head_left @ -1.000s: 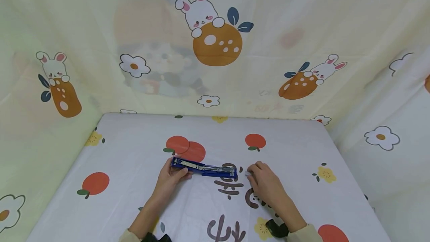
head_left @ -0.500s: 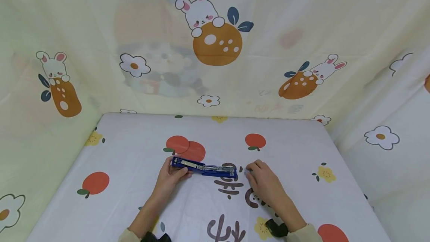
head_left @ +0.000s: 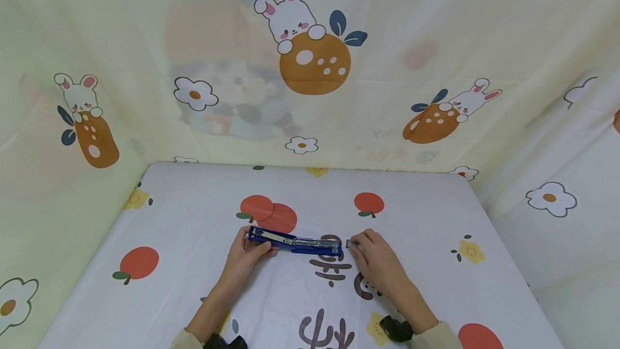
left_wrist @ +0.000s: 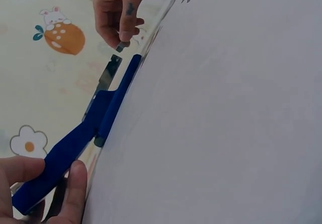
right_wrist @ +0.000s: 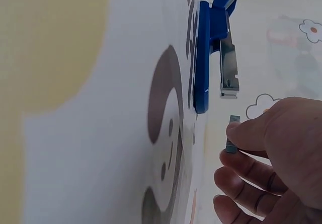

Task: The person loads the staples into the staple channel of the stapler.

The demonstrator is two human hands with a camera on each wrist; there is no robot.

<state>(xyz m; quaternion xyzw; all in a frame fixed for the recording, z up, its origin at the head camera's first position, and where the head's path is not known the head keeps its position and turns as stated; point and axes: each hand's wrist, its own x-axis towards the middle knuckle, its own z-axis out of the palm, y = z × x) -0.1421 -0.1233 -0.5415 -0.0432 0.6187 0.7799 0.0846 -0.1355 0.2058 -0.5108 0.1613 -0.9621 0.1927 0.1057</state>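
Observation:
My left hand [head_left: 244, 258] grips a blue stapler [head_left: 297, 244] by its rear end, thumb on the near side. The stapler's top is swung open, so its metal staple magazine [right_wrist: 229, 70] lies exposed. Between thumb and index finger of my right hand [head_left: 380, 257] I pinch a short strip of staples [right_wrist: 234, 119]. The strip is just off the magazine's front end, with a small gap between them. In the left wrist view, the strip [left_wrist: 120, 47] pokes out below the right fingertips. Part of it is hidden by the thumb.
A white cloth printed with fruit, flowers and lettering covers the table [head_left: 179, 214]. Behind it and at both sides hangs a pale curtain [head_left: 378, 123] with rabbit prints. Black straps [head_left: 397, 329] sit at both wrists.
My right hand has edged left with the staple strip, closer to the stapler's front end. The left hand and stapler have stayed nearly still.

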